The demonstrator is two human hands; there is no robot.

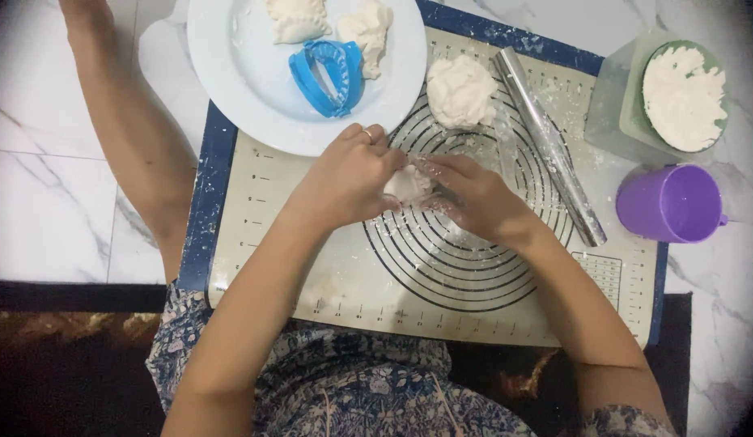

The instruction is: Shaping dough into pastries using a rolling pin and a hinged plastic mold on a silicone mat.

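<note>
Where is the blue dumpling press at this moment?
In the head view, the blue dumpling press lies on the white plate at the top, beside two folded dough pieces, above the left hand.

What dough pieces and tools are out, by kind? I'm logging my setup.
Dough pieces: 4 (one between left hand and right hand)
Plate: 1
Blue press: 1
Rolling pin: 1
Purple cup: 1
Flour tub: 1
Mat: 1
Total: 10
</note>
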